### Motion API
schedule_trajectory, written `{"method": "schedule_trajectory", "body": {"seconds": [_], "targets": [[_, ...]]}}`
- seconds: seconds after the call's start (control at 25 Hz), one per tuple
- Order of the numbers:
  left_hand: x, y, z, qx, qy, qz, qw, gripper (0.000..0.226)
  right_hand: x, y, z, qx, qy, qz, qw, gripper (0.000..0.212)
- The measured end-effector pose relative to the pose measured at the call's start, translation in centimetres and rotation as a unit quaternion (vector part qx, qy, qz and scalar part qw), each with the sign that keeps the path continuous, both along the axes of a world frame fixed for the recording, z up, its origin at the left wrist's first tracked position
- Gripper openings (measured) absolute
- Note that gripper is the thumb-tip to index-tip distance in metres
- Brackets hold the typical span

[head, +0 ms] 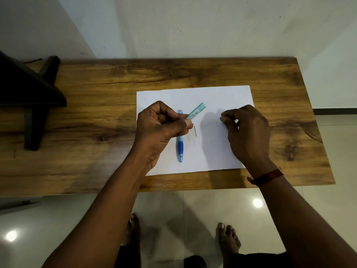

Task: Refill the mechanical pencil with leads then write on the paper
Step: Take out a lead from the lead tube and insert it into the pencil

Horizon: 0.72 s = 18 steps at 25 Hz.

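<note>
The left hand [160,124] pinches a teal lead case [195,113] between thumb and curled fingers, its free end angled up and right. The right hand [249,130] curls loosely, fingertips [224,119] together; whether they hold anything is unclear. A loose lead [195,131] lies between the hands. The blue mechanical pencil [180,144] lies on the paper [222,97], partly under the left hand, on the wooden table [96,93].

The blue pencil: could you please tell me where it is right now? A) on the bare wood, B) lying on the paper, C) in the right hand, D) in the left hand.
B: the blue pencil lies flat on the paper, partly under the left hand, which holds the green lead case.
</note>
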State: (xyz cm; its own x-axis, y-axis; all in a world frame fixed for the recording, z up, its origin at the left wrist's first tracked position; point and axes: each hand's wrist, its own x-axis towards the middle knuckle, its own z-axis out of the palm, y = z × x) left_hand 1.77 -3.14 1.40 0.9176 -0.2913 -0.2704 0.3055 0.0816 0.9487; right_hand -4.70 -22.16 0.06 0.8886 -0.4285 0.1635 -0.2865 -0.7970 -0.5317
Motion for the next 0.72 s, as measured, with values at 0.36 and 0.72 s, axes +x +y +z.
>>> {"method": "schedule_trajectory", "body": {"seconds": [0.36,0.72], "targets": [[0.2,0.0,-0.6,0.137,-0.078,-0.009,0.987,0.020,1.4,2.8,1.6,0.480,-0.030,-0.039,0.876,0.016],[0.4,0.4,-0.4,0.139,-0.095,-0.005,0.986,0.024,2.1,3.5,1.5,0.524,-0.030,-0.028,0.850,0.016]]}}
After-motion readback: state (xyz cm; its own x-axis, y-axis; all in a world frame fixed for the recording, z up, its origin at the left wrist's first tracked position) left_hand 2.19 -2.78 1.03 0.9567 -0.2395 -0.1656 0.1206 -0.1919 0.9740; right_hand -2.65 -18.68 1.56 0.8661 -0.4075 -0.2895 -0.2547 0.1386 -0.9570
